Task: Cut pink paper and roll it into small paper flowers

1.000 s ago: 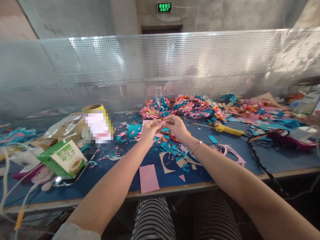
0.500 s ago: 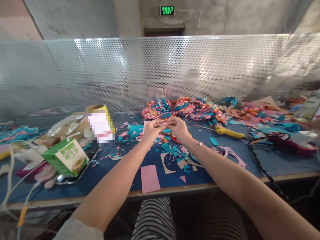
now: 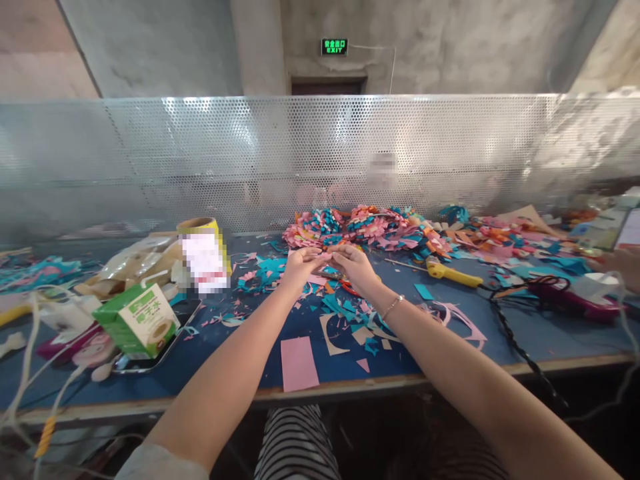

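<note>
My left hand [image 3: 301, 265] and my right hand [image 3: 354, 265] meet over the middle of the table, fingertips pinched together. Between them is a small pink paper piece [image 3: 326, 257], mostly covered by the fingers, so its shape is unclear. Just below my right hand lies a tool with red-orange handles [image 3: 349, 287], apparently scissors, partly hidden. Blue paper scraps [image 3: 340, 308] are scattered under the hands. A pink paper rectangle [image 3: 299, 363] lies flat by the front edge. Behind the hands is a heap of pink, blue and orange paper flowers [image 3: 375, 227].
A yellow-handled tool [image 3: 455, 273] with a thin metal shaft lies at right, near a black twisted cord [image 3: 523, 360]. At left stand a green drink carton [image 3: 135, 320] and a tape roll [image 3: 200, 230]. A perforated metal screen [image 3: 300, 153] borders the back. Another person's hand [image 3: 627, 263] shows at the right edge.
The view has tilted up slightly, so the scene sits lower. Both hands keep pinching the pink paper piece in nearly the same place. A person's hand shows more at the right edge.
</note>
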A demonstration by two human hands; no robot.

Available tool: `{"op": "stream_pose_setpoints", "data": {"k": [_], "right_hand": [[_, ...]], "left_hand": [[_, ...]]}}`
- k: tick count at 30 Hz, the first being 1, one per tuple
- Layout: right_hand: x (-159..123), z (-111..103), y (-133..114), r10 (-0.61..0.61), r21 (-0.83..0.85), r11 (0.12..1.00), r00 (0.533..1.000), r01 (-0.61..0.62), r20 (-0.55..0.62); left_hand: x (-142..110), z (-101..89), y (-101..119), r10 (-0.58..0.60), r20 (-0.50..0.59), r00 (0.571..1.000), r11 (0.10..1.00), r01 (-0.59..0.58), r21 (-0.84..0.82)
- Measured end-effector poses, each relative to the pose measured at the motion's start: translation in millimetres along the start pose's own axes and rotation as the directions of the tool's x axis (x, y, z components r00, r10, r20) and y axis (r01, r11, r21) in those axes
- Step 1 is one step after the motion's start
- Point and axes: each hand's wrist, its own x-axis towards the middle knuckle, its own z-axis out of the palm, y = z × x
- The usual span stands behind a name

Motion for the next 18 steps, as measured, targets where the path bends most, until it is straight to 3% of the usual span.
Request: {"op": "stream_pose_setpoints", "data": {"k": [6,12,18], "right_hand": [[2,-8,0,-0.063,-0.281,0.958,0.998,0.063,0.009],[2,-10,0,-0.098,-0.455,0.882,0.992,0.123,0.078],[3,-10,2,-0.084,-0.507,0.851,0.989,0.134,0.120]], "left_hand": [[2,-3.9,-5,-0.018,-0.024,1.000,0.998,0.019,0.061],[3,-4.9,-16,0.003,0.016,1.000,0.995,-0.005,0.097],[5,-6.5,-21,0.035,0.038,0.999,0.986,-0.041,0.164]]}}
